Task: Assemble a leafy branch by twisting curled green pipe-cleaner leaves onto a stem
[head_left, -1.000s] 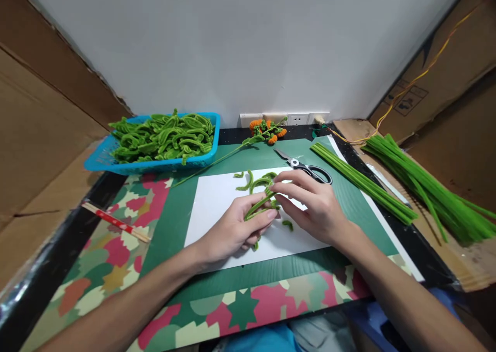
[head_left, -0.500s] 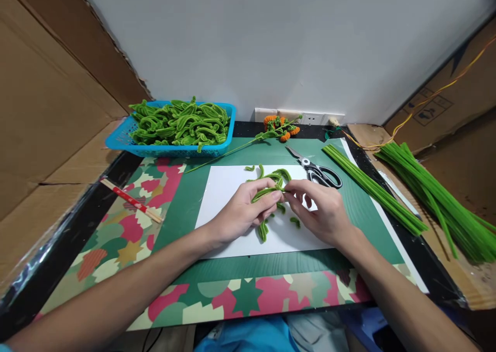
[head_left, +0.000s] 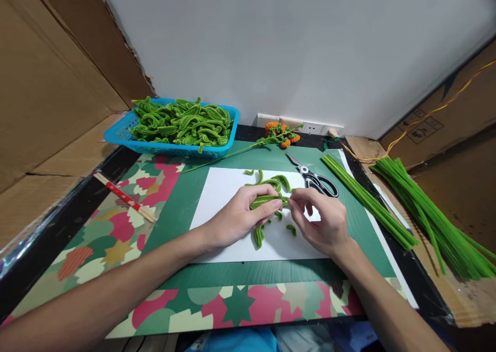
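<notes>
Over the white sheet (head_left: 228, 181), my left hand (head_left: 244, 212) pinches a green fuzzy leaf piece (head_left: 263, 201) between thumb and fingers. The fingertips of my right hand (head_left: 320, 215) are closed at the right end of that same piece. Several curved green pieces (head_left: 259, 235) lie on the sheet around and under my hands, one small piece (head_left: 291, 230) apart from them. Black-handled scissors (head_left: 313, 176) rest just beyond my right hand with their tips pointing away.
A blue basket (head_left: 178, 149) heaped with green fuzzy pieces stands at the back left. Wrapped chopsticks (head_left: 124, 197) lie left. An orange-flowered stem (head_left: 277, 135) lies behind; green stem bundles (head_left: 368, 202) lie right. Cardboard walls (head_left: 50, 67) flank the table.
The camera view has shifted slightly. My right fingertips have moved a little along the held piece, and more of its right end shows between my hands.
</notes>
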`<state>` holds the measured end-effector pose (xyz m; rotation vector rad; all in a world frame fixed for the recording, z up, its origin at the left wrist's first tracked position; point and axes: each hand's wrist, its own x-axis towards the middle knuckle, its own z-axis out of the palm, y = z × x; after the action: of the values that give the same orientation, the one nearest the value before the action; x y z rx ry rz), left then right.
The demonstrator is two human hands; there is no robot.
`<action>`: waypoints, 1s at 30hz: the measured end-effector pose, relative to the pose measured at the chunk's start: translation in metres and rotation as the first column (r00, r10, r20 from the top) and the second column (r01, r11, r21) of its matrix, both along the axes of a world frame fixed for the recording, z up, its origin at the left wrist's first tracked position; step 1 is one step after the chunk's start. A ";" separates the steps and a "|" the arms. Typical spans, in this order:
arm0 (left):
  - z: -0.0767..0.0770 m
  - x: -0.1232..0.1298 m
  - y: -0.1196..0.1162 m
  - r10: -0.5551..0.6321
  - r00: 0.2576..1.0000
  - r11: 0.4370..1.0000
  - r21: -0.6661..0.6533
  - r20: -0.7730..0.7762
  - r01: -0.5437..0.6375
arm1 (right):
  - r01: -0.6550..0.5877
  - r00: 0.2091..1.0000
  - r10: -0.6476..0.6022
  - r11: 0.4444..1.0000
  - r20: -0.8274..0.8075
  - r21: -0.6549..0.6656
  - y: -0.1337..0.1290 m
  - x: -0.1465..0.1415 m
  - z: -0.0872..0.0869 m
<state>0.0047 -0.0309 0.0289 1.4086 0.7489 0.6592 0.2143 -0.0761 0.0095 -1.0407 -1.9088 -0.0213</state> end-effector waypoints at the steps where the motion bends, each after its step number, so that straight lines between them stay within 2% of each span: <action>1: 0.000 0.000 0.000 -0.006 1.000 1.000 0.013 -0.004 0.006 | -0.001 1.000 0.001 1.000 0.004 0.001 0.000 0.000 0.000; 8: 0.000 -0.002 -0.002 -0.016 1.000 0.998 0.055 -0.013 0.016 | -0.054 0.999 0.054 0.999 -0.002 0.000 -0.003 -0.004 0.002; 13: -0.001 -0.002 -0.002 0.033 0.999 0.995 0.099 -0.039 -0.029 | -0.065 0.997 0.064 0.997 -0.035 -0.031 -0.004 -0.007 0.000; 21: -0.002 0.000 -0.007 0.055 0.998 0.998 0.005 0.003 -0.055 | -0.076 0.991 0.065 0.993 -0.119 -0.093 -0.008 -0.015 -0.004; 30: -0.009 0.000 -0.005 0.105 0.994 0.993 0.052 -0.003 -0.105 | -0.074 0.982 0.048 0.988 -0.184 -0.139 -0.010 -0.019 -0.008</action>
<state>0.0047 -0.0358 0.0202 1.4264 0.8198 0.7611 0.1949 -0.0859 0.0019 -1.0429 -1.7959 0.2428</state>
